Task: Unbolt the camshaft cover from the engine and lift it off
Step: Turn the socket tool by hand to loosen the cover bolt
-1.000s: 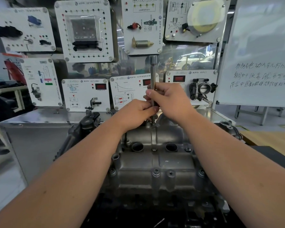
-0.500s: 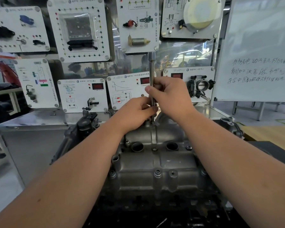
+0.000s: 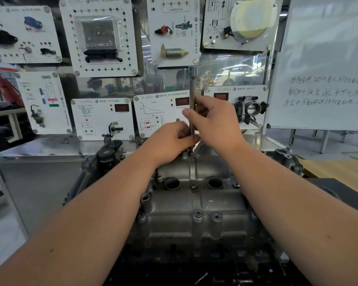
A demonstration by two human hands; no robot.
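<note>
The grey metal camshaft cover (image 3: 194,205) sits on top of the engine in the middle of the view, with two round holes and several bolts along its edges. A long steel socket extension (image 3: 192,85) stands upright on a bolt at the cover's far edge. My right hand (image 3: 213,122) grips the shaft at mid-height. My left hand (image 3: 174,141) pinches the shaft lower down, just above the cover. The tool's lower tip and the bolt under it are mostly hidden by my fingers.
A wall of white training panels (image 3: 99,36) with sensors and a throttle body (image 3: 249,109) stands right behind the engine. A whiteboard (image 3: 327,65) with handwriting is at the right. A wooden surface (image 3: 339,172) lies at right; a black engine part (image 3: 110,155) sits left of the cover.
Both hands stay on the upright tool at the same bolt. My right hand's fingers have shifted slightly round the shaft. The view has dipped a little.
</note>
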